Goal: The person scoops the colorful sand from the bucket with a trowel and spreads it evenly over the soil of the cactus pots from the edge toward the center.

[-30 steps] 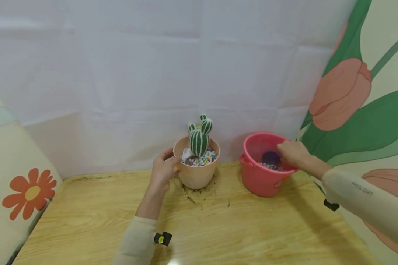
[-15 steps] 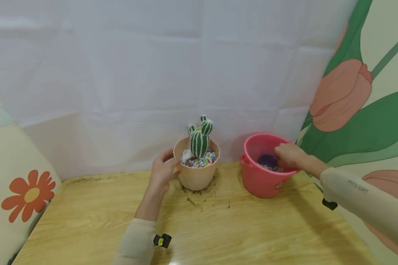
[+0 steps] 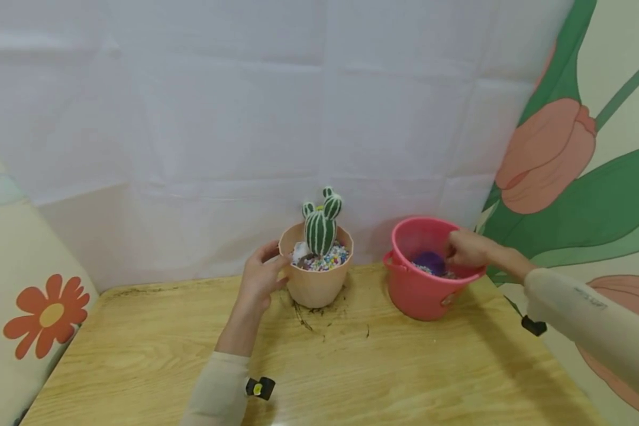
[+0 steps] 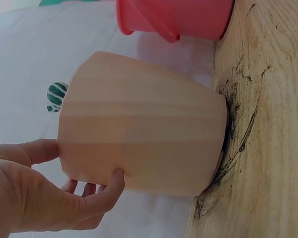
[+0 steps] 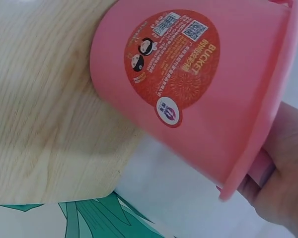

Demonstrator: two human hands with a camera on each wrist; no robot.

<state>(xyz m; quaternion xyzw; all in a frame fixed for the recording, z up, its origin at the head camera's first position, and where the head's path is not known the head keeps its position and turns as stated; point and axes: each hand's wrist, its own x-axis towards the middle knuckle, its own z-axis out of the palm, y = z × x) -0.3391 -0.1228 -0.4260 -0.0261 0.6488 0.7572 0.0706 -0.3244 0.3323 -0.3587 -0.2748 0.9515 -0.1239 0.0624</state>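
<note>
A beige flower pot stands on the wooden table with a green-and-white knitted cactus upright in it. Colourful small pebbles and a white lump surround the cactus base. My left hand holds the pot's left side, its fingertips at the rim and wall in the left wrist view. To the right stands a pink bucket with similar pebbles inside. My right hand reaches over its rim, fingers curled on a purple scoop whose round part lies among the pebbles. The scoop's grip is mostly hidden.
Dark soil crumbs lie around the pot on the table. A white cloth hangs close behind both containers. A wall with painted tulips rises at the right, close to my right arm.
The purple scoop has shifted slightly left and lower in the bucket. My right hand moved a little left, then back right. The left hand and the pot stay put.
</note>
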